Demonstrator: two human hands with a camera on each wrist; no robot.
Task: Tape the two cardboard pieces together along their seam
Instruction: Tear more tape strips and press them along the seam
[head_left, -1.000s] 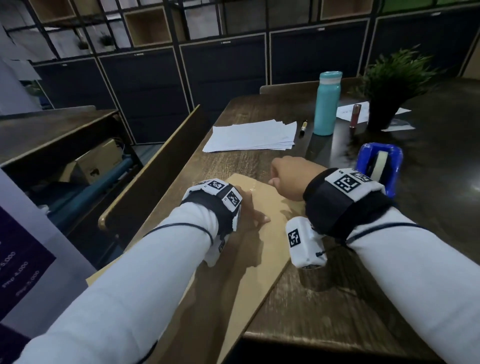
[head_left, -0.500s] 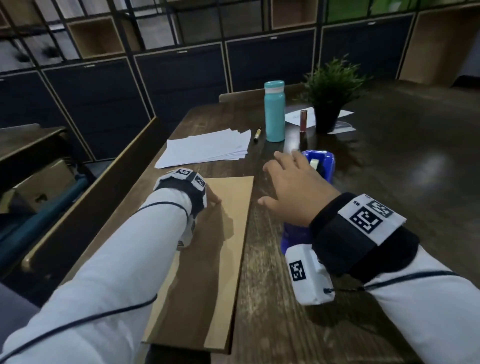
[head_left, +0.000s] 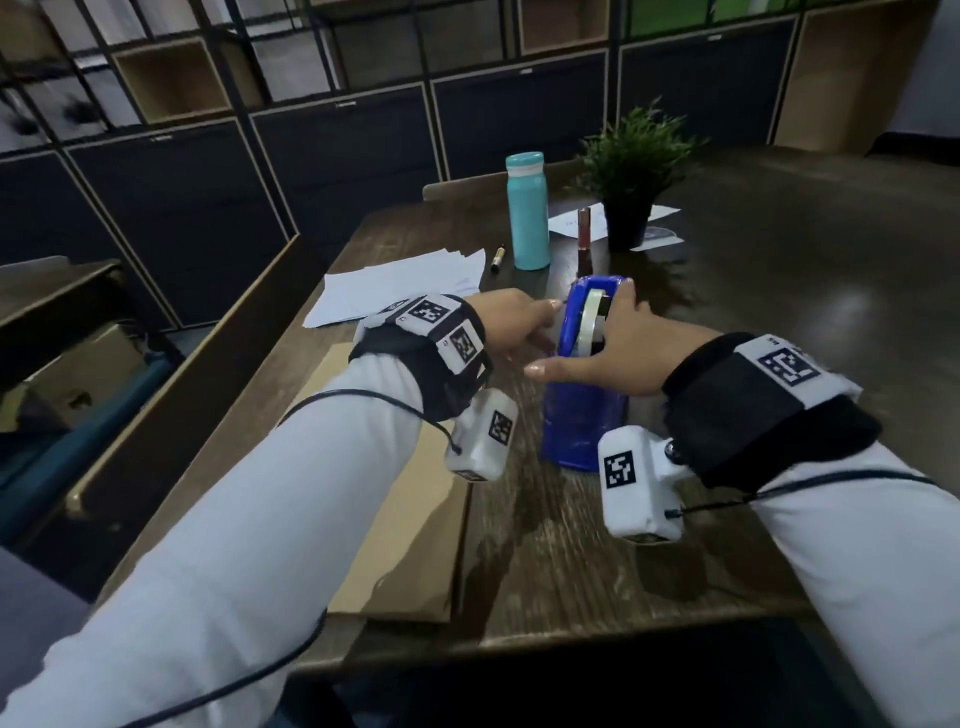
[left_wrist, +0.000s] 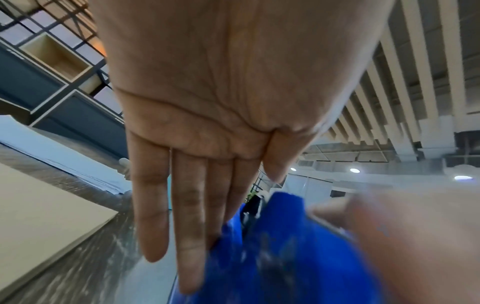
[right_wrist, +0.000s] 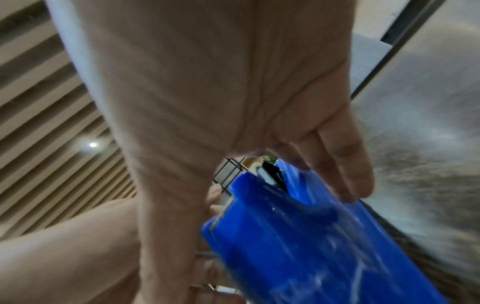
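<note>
Brown cardboard (head_left: 410, 530) lies flat on the dark wooden table (head_left: 571, 571), partly under my left forearm; I cannot make out its seam. A blue tape dispenser (head_left: 576, 415) with a pale tape roll (head_left: 589, 317) stands just right of it. My right hand (head_left: 613, 353) straddles the dispenser (right_wrist: 298, 236) from above, fingers curled over its far side and thumb on the near side. My left hand (head_left: 519, 327) reaches to the dispenser's left side, and its straight fingers (left_wrist: 189, 216) touch the blue body (left_wrist: 272, 257). The cardboard (left_wrist: 39, 205) shows at the left of the left wrist view.
Behind the dispenser stand a teal bottle (head_left: 528, 213), a potted plant (head_left: 631, 176) and a reddish tube (head_left: 584, 228). A stack of white paper (head_left: 395, 291) and a marker (head_left: 497, 258) lie at the back left. A wooden panel (head_left: 182, 389) borders the table's left side.
My left hand has lifted off the cardboard and moved right to the dispenser's side. My right hand has come down from hovering onto the dispenser and taken hold of it.
</note>
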